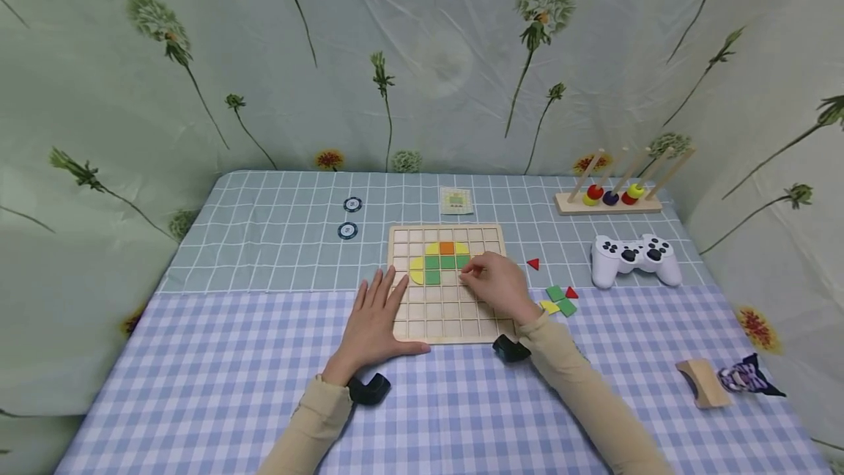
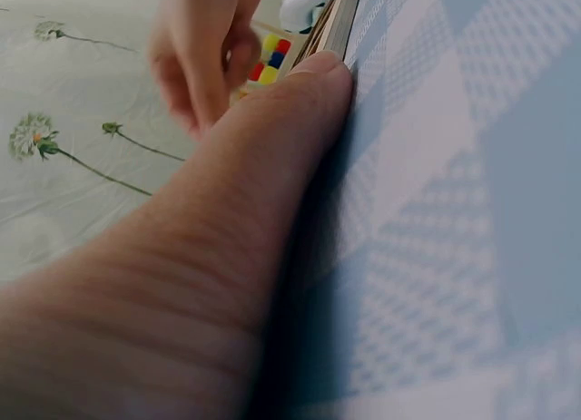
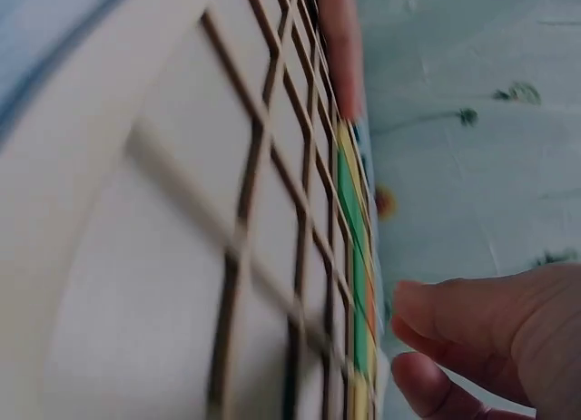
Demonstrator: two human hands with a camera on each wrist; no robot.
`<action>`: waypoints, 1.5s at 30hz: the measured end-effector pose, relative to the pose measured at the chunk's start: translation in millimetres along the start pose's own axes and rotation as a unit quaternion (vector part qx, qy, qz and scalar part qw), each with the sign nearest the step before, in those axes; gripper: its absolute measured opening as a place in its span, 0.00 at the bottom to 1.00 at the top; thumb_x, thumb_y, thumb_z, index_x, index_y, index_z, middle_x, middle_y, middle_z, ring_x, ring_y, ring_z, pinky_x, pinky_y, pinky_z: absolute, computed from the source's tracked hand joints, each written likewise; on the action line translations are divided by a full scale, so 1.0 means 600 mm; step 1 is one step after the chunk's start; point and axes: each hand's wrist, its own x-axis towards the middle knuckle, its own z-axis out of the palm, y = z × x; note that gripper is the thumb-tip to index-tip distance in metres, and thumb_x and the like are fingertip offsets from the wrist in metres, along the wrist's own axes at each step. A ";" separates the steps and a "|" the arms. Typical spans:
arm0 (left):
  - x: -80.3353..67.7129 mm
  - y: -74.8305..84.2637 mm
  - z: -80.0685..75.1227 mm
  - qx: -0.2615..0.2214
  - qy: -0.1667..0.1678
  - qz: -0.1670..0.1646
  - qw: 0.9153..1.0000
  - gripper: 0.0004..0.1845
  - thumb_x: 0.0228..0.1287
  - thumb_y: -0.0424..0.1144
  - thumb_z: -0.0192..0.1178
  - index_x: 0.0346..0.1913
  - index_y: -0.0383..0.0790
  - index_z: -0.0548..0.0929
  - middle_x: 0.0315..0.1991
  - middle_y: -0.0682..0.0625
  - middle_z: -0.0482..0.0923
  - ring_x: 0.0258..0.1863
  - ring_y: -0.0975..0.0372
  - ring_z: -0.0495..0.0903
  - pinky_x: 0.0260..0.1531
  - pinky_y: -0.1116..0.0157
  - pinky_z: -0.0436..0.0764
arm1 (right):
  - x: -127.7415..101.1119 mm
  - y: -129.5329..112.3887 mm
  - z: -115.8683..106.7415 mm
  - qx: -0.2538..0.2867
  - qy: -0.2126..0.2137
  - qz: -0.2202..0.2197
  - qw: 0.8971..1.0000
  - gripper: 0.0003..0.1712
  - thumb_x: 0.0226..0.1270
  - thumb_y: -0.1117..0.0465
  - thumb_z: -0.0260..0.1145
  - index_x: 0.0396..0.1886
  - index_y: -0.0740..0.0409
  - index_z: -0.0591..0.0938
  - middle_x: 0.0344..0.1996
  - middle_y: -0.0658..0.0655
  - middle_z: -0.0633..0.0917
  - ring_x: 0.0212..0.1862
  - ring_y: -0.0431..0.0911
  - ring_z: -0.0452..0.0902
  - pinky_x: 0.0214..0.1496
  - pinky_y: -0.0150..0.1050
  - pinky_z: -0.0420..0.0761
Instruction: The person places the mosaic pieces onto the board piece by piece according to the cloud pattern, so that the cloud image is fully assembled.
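Observation:
A wooden grid board (image 1: pixel 448 317) lies in the middle of the table. Green squares (image 1: pixel 432 277), an orange square (image 1: pixel 447 248) and yellow rounded pieces (image 1: pixel 417 271) sit in its cells. My left hand (image 1: pixel 372 325) rests with spread fingers along the board's left edge, its thumb at the near edge. Over the right part of the board is my right hand (image 1: pixel 497 284), beside the row of green squares. In the right wrist view its thumb and forefinger (image 3: pixel 436 302) are bent with a gap between them, and no piece shows there.
Right of the board lie loose green squares (image 1: pixel 566 307), a yellow piece (image 1: pixel 549 307) and red triangles (image 1: pixel 533 264). A pattern card (image 1: pixel 464 201) and two round chips (image 1: pixel 347 231) lie beyond. Further right are a game controller (image 1: pixel 613 262), a peg stand (image 1: pixel 567 204) and a wooden arch block (image 1: pixel 708 387).

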 end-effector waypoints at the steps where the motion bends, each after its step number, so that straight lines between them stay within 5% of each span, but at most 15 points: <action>1: 0.000 0.000 0.000 -0.001 0.002 0.001 1.000 0.65 0.38 0.79 0.58 0.75 0.42 0.52 0.75 0.41 0.42 0.73 0.49 0.38 0.69 0.50 0.37 | -0.006 0.008 -0.009 -0.002 0.008 0.003 1.000 0.04 0.57 0.57 0.71 0.29 0.52 0.87 0.22 0.45 0.77 0.25 0.40 0.70 0.22 0.36 0.68; 11: -0.001 -0.004 0.005 -0.004 0.004 0.002 1.000 0.65 0.38 0.79 0.58 0.75 0.43 0.52 0.75 0.42 0.41 0.73 0.49 0.37 0.69 0.52 0.36 | -0.059 0.077 -0.106 -0.050 0.031 0.112 0.992 0.16 0.58 0.50 0.71 0.34 0.58 0.84 0.24 0.52 0.81 0.19 0.44 0.67 0.17 0.37 0.63; 21: 0.000 -0.005 0.004 -0.002 0.000 0.001 1.000 0.65 0.39 0.79 0.58 0.75 0.43 0.51 0.75 0.42 0.41 0.73 0.49 0.37 0.69 0.52 0.35 | -0.095 0.116 -0.130 -0.103 -0.003 0.204 0.974 0.22 0.54 0.46 0.72 0.28 0.60 0.79 0.17 0.51 0.74 0.21 0.46 0.68 0.21 0.38 0.64; 30: 0.000 -0.002 0.002 -0.002 -0.002 -0.001 1.000 0.64 0.39 0.78 0.59 0.75 0.43 0.51 0.75 0.42 0.41 0.73 0.49 0.37 0.69 0.51 0.35 | -0.103 0.128 -0.122 -0.113 -0.006 0.203 0.973 0.20 0.54 0.49 0.73 0.27 0.62 0.79 0.18 0.52 0.74 0.21 0.46 0.67 0.20 0.37 0.63; 45: -0.001 -0.001 0.001 -0.010 0.002 0.003 1.000 0.64 0.39 0.77 0.60 0.75 0.42 0.52 0.75 0.41 0.42 0.73 0.49 0.38 0.69 0.51 0.36 | -0.083 0.109 -0.099 -0.050 0.028 0.130 0.990 0.12 0.54 0.60 0.72 0.28 0.56 0.76 0.23 0.51 0.78 0.21 0.44 0.68 0.20 0.38 0.63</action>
